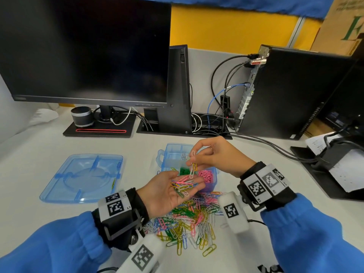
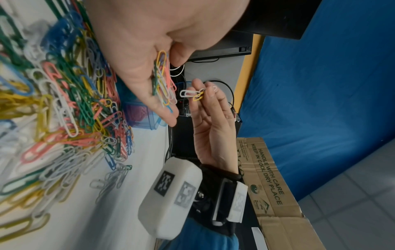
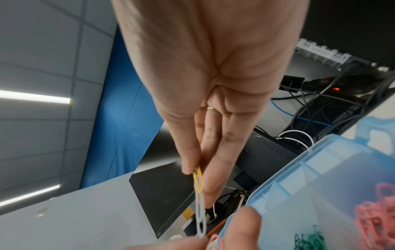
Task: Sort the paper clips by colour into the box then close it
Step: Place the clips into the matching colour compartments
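A white paper clip (image 1: 192,157) and a yellow paper clip (image 1: 195,166) hang together, seemingly linked, from the right hand (image 1: 216,154), which pinches them between thumb and fingertips above the blue box (image 1: 163,154). In the right wrist view the chain is blurred, so I cannot tell if a third clip joins it. Just below, the left hand (image 1: 167,192) lies palm up with relaxed fingers and carries a small bunch of mixed clips (image 1: 182,187); the lower end of the hanging chain reaches this bunch. The two hands are near each other, the right one higher and farther from the person.

The box stands open on the white worktop (image 1: 256,174), partly hidden behind the hands. Its compartments hold pink clips (image 1: 206,175), green clips (image 1: 184,170) and white clips (image 1: 184,156), each colour in its own compartment. Under the left hand and between both wrists spreads the big pile of unsorted clips (image 1: 189,225), in yellow, green, pink, white and blue, touching the near side of the box. The transparent blue lid (image 1: 82,178) lies flat to the left, well apart from the box. Behind stand a dark monitor (image 1: 84,50) and a black computer case (image 1: 285,91) with cables.
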Motion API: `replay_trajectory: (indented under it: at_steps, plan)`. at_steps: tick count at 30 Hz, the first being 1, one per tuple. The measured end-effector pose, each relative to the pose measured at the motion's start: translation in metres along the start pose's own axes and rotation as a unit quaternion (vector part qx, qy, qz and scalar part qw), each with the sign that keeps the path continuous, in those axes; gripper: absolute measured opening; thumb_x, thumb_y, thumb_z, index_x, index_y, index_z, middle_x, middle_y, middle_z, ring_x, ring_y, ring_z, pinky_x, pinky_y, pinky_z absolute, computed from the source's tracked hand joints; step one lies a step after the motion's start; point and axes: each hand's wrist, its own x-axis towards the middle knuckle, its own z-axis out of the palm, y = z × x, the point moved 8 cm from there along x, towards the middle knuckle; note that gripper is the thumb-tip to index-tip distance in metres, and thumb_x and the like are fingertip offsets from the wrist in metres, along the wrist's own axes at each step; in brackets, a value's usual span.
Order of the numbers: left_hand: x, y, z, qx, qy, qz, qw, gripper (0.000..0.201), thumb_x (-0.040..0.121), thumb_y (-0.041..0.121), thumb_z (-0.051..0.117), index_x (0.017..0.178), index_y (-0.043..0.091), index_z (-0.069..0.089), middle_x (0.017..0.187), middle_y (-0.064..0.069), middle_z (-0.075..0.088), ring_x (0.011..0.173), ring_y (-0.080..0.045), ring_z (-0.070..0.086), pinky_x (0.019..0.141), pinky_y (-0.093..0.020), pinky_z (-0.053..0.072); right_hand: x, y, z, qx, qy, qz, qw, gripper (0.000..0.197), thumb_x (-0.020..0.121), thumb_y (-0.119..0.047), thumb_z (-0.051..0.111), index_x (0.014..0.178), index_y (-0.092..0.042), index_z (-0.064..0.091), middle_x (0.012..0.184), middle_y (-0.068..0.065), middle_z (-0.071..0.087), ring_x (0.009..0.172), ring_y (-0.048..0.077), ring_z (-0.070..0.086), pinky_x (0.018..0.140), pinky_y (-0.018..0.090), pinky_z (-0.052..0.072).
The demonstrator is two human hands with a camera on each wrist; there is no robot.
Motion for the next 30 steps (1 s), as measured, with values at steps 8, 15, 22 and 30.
replay_trajectory:
  at_steps: [8, 15, 22, 30]
  plan:
    - [0.001, 0.003, 0.0, 0.03, 0.001, 0.024, 0.999, 0.034, 0.102, 0.014, 0.041, 0.124, -0.007, 0.056, 0.115, -0.024, 0.066, 0.092, -0.033, 0.071, 0.076, -0.037, 0.058, 0.0, 0.007, 0.008, -0.003, -0.022, 0.021, 1.0, 0.006, 0.084, -0.003, 0.068, 0.089, -0.002, 0.064, 0.088, 0.022, 0.072, 0.076, 0.028, 0.071, 0.071, 0.03, 0.06]
    - [0.0, -0.001, -0.001, 0.078, 0.016, 0.023, 0.997, 0.025, 0.095, 0.005, 0.053, 0.115, -0.007, 0.06, 0.11, -0.021, 0.069, 0.083, -0.027, 0.073, 0.069, -0.029, 0.06, 0.004, 0.014, -0.003, -0.005, 0.022, 0.025, 0.999, 0.009, 0.086, -0.006, 0.067, 0.088, 0.003, 0.066, 0.086, 0.023, 0.072, 0.06, 0.014, 0.068, 0.062, 0.022, 0.057]
    - [0.0, -0.008, -0.001, 0.103, 0.009, 0.001, 0.995, 0.026, 0.094, 0.004, 0.054, 0.117, -0.008, 0.06, 0.108, -0.021, 0.07, 0.087, -0.028, 0.072, 0.073, -0.03, 0.06, 0.016, 0.018, -0.028, -0.077, 0.095, 0.002, 0.993, 0.012, 0.087, -0.009, 0.068, 0.092, 0.001, 0.073, 0.08, 0.018, 0.069, 0.063, 0.018, 0.07, 0.065, 0.025, 0.059]
    - [0.0, -0.006, -0.003, 0.1, 0.012, 0.007, 0.995, 0.027, 0.094, 0.004, 0.054, 0.117, -0.007, 0.06, 0.109, -0.02, 0.07, 0.09, -0.028, 0.072, 0.072, -0.03, 0.06, 0.063, 0.018, -0.028, -0.264, 0.086, 0.03, 0.96, 0.009, 0.085, -0.006, 0.067, 0.084, -0.002, 0.075, 0.074, 0.016, 0.072, 0.065, 0.022, 0.07, 0.061, 0.021, 0.059]
